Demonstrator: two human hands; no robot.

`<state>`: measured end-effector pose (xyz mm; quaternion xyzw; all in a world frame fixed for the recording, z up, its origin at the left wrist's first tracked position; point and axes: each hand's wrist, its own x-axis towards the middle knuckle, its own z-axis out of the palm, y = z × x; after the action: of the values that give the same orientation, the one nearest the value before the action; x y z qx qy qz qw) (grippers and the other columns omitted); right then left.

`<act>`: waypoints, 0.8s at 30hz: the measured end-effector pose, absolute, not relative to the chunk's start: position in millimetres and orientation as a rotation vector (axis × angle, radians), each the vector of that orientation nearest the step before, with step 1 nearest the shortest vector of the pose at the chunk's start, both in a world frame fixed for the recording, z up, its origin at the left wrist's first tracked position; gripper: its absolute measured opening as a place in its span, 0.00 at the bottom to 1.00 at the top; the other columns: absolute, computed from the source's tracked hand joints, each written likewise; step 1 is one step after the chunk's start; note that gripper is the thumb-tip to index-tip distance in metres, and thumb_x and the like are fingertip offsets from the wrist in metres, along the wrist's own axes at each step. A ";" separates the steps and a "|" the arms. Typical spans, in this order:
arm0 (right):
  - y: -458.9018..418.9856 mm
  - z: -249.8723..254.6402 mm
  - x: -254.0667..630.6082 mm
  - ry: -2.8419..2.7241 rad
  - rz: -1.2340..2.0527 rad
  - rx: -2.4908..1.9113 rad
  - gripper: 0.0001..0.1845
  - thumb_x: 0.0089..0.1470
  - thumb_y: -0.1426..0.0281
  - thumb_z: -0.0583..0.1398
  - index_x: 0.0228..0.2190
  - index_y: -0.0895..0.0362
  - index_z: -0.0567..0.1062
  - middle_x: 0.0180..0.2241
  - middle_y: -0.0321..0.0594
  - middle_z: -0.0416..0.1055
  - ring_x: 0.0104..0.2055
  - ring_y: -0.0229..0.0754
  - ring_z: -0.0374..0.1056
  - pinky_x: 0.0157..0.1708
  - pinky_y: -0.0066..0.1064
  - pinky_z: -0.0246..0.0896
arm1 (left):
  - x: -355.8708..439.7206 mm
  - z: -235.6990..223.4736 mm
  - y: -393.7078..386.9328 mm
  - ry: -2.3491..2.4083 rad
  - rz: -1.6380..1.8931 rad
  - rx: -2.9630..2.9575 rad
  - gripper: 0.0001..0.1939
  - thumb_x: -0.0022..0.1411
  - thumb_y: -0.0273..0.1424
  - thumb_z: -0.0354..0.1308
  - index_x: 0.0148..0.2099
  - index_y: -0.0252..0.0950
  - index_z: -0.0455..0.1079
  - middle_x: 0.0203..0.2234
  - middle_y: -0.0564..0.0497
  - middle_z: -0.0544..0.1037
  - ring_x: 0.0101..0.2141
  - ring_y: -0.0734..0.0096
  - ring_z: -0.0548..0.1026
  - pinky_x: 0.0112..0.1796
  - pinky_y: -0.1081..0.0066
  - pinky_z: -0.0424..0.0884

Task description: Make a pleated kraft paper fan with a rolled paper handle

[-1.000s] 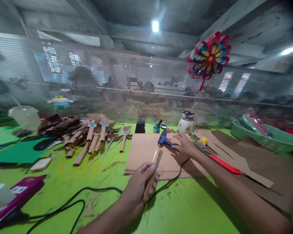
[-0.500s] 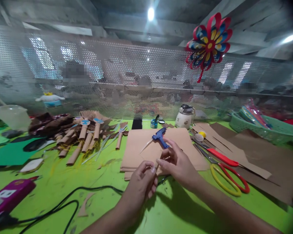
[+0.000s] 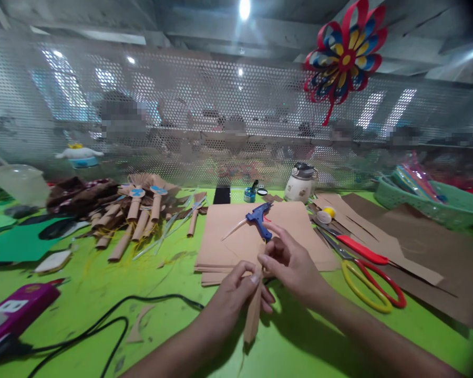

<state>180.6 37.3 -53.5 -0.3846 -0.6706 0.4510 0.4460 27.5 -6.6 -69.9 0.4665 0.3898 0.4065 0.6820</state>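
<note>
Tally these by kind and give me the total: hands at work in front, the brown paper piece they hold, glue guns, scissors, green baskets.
Hands, left hand and right hand: 2
Brown paper piece: 1
Blue glue gun: 1
Scissors: 1 pair
Green basket: 1
Total: 6

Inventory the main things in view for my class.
folded paper: 1, tan, near centre
paper stack: 1, tan, centre
glue gun: 1, blue, on paper stack
paper tubes: several, brown, left
scissors: 1, red and yellow, right
paper sheets: several, brown, right
basket: 1, green, right
small bottle: 1, blue, behind stack
lidded bottle: 1, white, behind stack
power strip: 1, purple, left
flower: 1, multicoloured, upper right
left hand: 1, bare, on folded paper
right hand: 1, bare, on folded paper
</note>
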 end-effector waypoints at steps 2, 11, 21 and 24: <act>35.8 -54.4 180.5 -1.695 1.083 -0.976 0.30 0.54 0.72 0.58 0.58 0.55 0.58 0.28 0.32 0.64 0.30 0.37 0.63 0.32 0.31 0.61 | 25.8 -69.5 -5.2 0.873 0.901 1.017 0.12 0.67 0.40 0.49 0.42 0.36 0.63 0.30 0.47 0.76 0.31 0.67 0.76 0.36 0.67 0.70; 31.6 -59.4 177.2 -1.768 1.039 -1.046 0.29 0.54 0.71 0.58 0.57 0.57 0.60 0.29 0.34 0.65 0.31 0.38 0.64 0.33 0.33 0.62 | 27.3 -77.6 -0.4 0.913 1.028 0.989 0.09 0.64 0.36 0.55 0.38 0.35 0.64 0.22 0.54 0.71 0.22 0.80 0.64 0.25 0.78 0.59; 35.5 -61.4 183.5 -1.736 1.111 -0.987 0.25 0.58 0.66 0.57 0.55 0.58 0.62 0.27 0.33 0.62 0.29 0.38 0.62 0.32 0.33 0.60 | 23.7 -80.7 0.6 0.853 0.926 1.033 0.13 0.65 0.41 0.53 0.39 0.36 0.64 0.20 0.56 0.70 0.20 0.81 0.61 0.23 0.79 0.55; 34.9 -61.9 183.8 -1.722 1.114 -0.988 0.24 0.58 0.66 0.57 0.55 0.59 0.62 0.25 0.31 0.61 0.27 0.37 0.60 0.29 0.32 0.58 | 23.8 -80.7 0.4 0.849 0.896 1.035 0.13 0.66 0.42 0.53 0.39 0.35 0.64 0.19 0.57 0.68 0.20 0.82 0.61 0.22 0.79 0.54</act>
<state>183.8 34.9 -61.9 -0.3939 -0.6868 0.4444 0.4191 23.8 0.4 -80.7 0.4634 0.3802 0.4013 0.6926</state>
